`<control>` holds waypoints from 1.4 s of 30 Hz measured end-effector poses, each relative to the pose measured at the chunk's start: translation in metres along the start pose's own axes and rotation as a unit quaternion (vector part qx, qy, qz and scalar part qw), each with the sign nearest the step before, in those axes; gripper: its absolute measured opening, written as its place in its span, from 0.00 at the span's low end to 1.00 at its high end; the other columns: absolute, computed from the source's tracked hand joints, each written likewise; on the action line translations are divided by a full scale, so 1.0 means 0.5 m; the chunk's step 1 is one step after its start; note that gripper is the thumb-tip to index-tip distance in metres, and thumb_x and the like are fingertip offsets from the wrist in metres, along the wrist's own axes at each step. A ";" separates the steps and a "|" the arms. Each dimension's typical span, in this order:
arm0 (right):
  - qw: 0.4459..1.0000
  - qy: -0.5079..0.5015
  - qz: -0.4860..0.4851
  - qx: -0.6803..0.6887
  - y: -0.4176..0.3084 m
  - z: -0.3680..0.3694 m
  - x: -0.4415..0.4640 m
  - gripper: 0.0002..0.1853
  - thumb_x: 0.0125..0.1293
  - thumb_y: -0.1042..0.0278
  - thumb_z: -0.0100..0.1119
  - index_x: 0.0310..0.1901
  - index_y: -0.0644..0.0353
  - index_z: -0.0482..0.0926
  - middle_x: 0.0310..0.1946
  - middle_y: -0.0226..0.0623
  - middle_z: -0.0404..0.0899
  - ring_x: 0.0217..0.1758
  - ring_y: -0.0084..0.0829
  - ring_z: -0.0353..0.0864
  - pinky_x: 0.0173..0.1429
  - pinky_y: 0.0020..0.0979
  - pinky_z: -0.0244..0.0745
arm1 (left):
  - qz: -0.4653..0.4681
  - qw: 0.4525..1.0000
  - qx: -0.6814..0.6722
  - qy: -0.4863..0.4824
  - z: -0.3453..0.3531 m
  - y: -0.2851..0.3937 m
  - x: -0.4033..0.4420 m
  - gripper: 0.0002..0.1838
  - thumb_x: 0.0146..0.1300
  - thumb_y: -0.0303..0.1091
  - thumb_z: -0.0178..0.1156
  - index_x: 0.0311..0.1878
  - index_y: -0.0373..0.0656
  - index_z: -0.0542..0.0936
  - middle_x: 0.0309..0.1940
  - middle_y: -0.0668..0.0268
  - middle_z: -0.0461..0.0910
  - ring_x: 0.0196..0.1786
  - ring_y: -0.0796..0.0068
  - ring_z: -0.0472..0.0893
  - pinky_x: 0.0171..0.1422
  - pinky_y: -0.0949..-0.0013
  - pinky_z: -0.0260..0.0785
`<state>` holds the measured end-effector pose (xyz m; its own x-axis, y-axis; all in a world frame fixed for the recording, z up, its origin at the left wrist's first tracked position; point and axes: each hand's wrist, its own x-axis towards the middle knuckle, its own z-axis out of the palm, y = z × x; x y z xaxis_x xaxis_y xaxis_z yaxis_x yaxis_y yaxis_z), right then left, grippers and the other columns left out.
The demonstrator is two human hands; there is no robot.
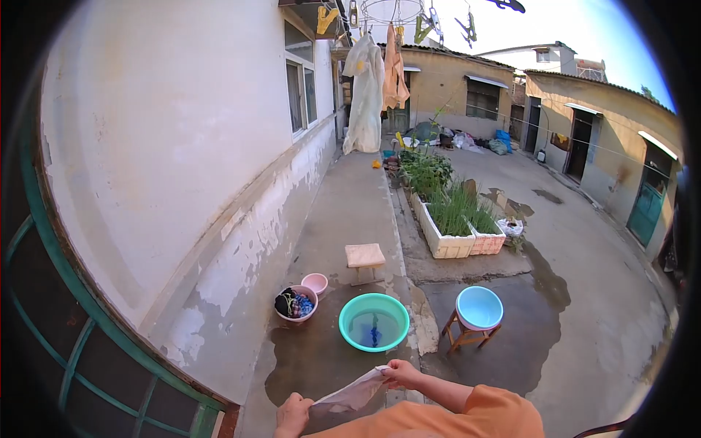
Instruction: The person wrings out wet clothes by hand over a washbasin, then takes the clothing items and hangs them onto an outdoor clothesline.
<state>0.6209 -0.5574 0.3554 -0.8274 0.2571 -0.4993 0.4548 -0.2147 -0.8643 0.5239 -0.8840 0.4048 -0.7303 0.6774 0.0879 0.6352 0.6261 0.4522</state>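
A pale, thin cloth (352,393) is stretched between my two hands, low in the view. My left hand (293,413) is closed on its left end, and my right hand (400,374) pinches its upper right end. Just beyond the cloth, a green basin (374,323) on the wet ground holds water and something dark blue. To its left, a pink basin (310,298) contains dark and blue patterned items, with a smaller pink bowl (315,282) beside it.
A low stool (365,255) stands behind the green basin. At the right, a blue basin (480,307) rests on a wooden stool (463,337). White planter boxes (445,244) hold green plants. Light garments (364,95) hang from a clip rack overhead. A wall (168,146) runs along the left.
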 end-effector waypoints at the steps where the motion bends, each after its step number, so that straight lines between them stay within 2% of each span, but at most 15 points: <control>1: 1.000 0.007 -0.022 0.010 -0.008 -0.013 0.008 0.09 0.63 0.63 0.56 0.37 0.56 0.68 0.33 0.33 0.76 0.35 0.29 0.81 0.31 0.29 0.77 | 0.019 1.000 0.004 0.010 -0.011 0.013 0.034 0.08 0.56 0.32 0.53 0.37 0.52 0.80 0.33 0.59 0.73 0.37 0.57 0.77 0.39 0.57 0.69; 4: 0.976 0.066 0.022 0.207 -0.039 -0.038 0.012 0.07 0.64 0.64 0.55 0.37 0.55 0.69 0.34 0.33 0.77 0.35 0.31 0.80 0.36 0.35 0.78 | 0.073 0.997 0.019 0.021 -0.028 0.042 0.128 0.07 0.55 0.30 0.53 0.36 0.50 0.77 0.30 0.58 0.71 0.33 0.54 0.77 0.35 0.56 0.69; 7: 0.903 0.086 -0.004 0.420 -0.034 -0.066 0.046 0.06 0.63 0.67 0.56 0.38 0.54 0.70 0.35 0.33 0.78 0.36 0.32 0.80 0.39 0.39 0.78 | 0.106 0.993 0.046 -0.031 -0.034 0.058 0.202 0.05 0.55 0.28 0.51 0.33 0.45 0.76 0.31 0.56 0.72 0.34 0.52 0.77 0.36 0.55 0.69; 10: 0.898 0.116 -0.037 0.423 -0.048 -0.079 0.046 0.07 0.60 0.70 0.59 0.38 0.57 0.72 0.34 0.32 0.77 0.37 0.29 0.78 0.42 0.37 0.78 | 0.133 0.980 0.083 -0.119 0.003 0.032 0.263 0.04 0.55 0.29 0.50 0.33 0.43 0.74 0.32 0.56 0.72 0.36 0.51 0.76 0.38 0.54 0.69; 14: 0.956 0.154 -0.032 0.250 -0.080 -0.070 0.008 0.12 0.56 0.77 0.59 0.43 0.58 0.73 0.36 0.34 0.77 0.39 0.29 0.78 0.44 0.37 0.77 | 0.173 0.972 0.011 -0.157 0.041 -0.018 0.333 0.05 0.56 0.29 0.48 0.32 0.41 0.72 0.31 0.55 0.72 0.37 0.50 0.76 0.41 0.54 0.69; 18: 0.969 0.218 0.013 0.119 0.013 -0.084 0.045 0.13 0.52 0.70 0.64 0.40 0.56 0.76 0.34 0.32 0.78 0.37 0.26 0.78 0.37 0.33 0.75 | 0.246 0.956 -0.030 -0.156 0.041 -0.059 0.425 0.05 0.55 0.28 0.47 0.32 0.42 0.73 0.29 0.54 0.73 0.36 0.51 0.76 0.39 0.55 0.68; 21: 0.878 0.372 0.089 -0.288 -0.012 -0.059 0.019 0.14 0.48 0.62 0.69 0.35 0.56 0.77 0.27 0.32 0.78 0.31 0.24 0.78 0.33 0.28 0.73 | 0.305 0.934 0.001 -0.186 0.021 -0.067 0.478 0.05 0.54 0.28 0.47 0.32 0.43 0.74 0.30 0.55 0.73 0.36 0.51 0.76 0.39 0.55 0.68; 24: 0.806 0.449 0.021 -0.385 0.014 -0.054 0.039 0.19 0.43 0.53 0.72 0.31 0.56 0.78 0.21 0.32 0.77 0.24 0.22 0.77 0.29 0.25 0.72 | 0.356 0.908 0.021 -0.220 0.007 -0.068 0.526 0.06 0.54 0.27 0.48 0.33 0.44 0.74 0.31 0.55 0.74 0.37 0.52 0.76 0.39 0.55 0.69; 27: 0.934 0.269 0.139 -0.191 0.010 -0.061 0.011 0.20 0.44 0.51 0.72 0.29 0.56 0.77 0.20 0.30 0.75 0.19 0.21 0.74 0.26 0.23 0.70 | 0.380 0.887 0.020 -0.263 0.009 -0.082 0.567 0.07 0.54 0.28 0.50 0.36 0.45 0.76 0.31 0.56 0.74 0.37 0.53 0.77 0.39 0.56 0.69; 31: 0.937 0.288 0.069 -0.187 -0.043 -0.075 -0.043 0.19 0.47 0.50 0.70 0.31 0.56 0.78 0.17 0.28 0.73 0.16 0.19 0.68 0.21 0.24 0.63 | 0.381 0.882 -0.028 -0.277 -0.022 -0.039 0.624 0.09 0.55 0.31 0.53 0.40 0.46 0.77 0.35 0.56 0.77 0.40 0.54 0.77 0.42 0.57 0.70; 34: 0.957 0.290 0.015 0.020 -0.103 -0.104 -0.076 0.17 0.47 0.60 0.72 0.26 0.56 0.71 0.17 0.26 0.68 0.16 0.18 0.63 0.18 0.23 0.56 | 0.396 0.868 -0.106 -0.282 -0.026 0.006 0.684 0.10 0.54 0.29 0.57 0.40 0.42 0.78 0.35 0.56 0.78 0.41 0.56 0.78 0.46 0.62 0.70; 36: 0.953 0.299 -0.009 0.052 -0.177 -0.125 -0.113 0.17 0.49 0.64 0.72 0.26 0.54 0.68 0.17 0.24 0.66 0.16 0.17 0.61 0.18 0.21 0.53 | 0.414 0.876 -0.112 -0.223 -0.053 0.072 0.716 0.09 0.52 0.25 0.58 0.38 0.40 0.78 0.33 0.56 0.78 0.39 0.58 0.78 0.43 0.65 0.70; 38: 0.944 0.326 -0.047 0.033 -0.249 -0.147 -0.154 0.16 0.51 0.63 0.70 0.28 0.52 0.67 0.19 0.25 0.67 0.17 0.17 0.61 0.18 0.21 0.53 | 0.411 0.884 -0.121 -0.187 -0.094 0.151 0.738 0.07 0.51 0.25 0.59 0.35 0.39 0.77 0.31 0.57 0.76 0.37 0.58 0.77 0.41 0.64 0.70; 41: 0.936 0.306 -0.079 0.154 -0.319 -0.187 -0.210 0.15 0.55 0.60 0.67 0.31 0.51 0.67 0.22 0.25 0.70 0.19 0.17 0.65 0.19 0.19 0.60 | 0.443 0.885 -0.096 -0.108 -0.130 0.255 0.755 0.07 0.49 0.28 0.61 0.32 0.40 0.75 0.31 0.58 0.75 0.36 0.56 0.77 0.39 0.61 0.69; 42: 0.930 0.288 -0.106 0.201 -0.330 -0.200 -0.224 0.11 0.56 0.65 0.64 0.31 0.52 0.68 0.22 0.26 0.70 0.22 0.17 0.69 0.21 0.19 0.64 | 0.441 0.889 -0.083 -0.090 -0.136 0.282 0.759 0.07 0.50 0.30 0.61 0.31 0.41 0.75 0.31 0.58 0.76 0.36 0.56 0.77 0.39 0.59 0.70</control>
<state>0.6715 -0.4567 0.5478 -0.5180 0.7710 -0.3704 0.0467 -0.4068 -0.9123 0.3194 -0.5647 0.5623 0.0955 0.9369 0.3363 0.8841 -0.2350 0.4038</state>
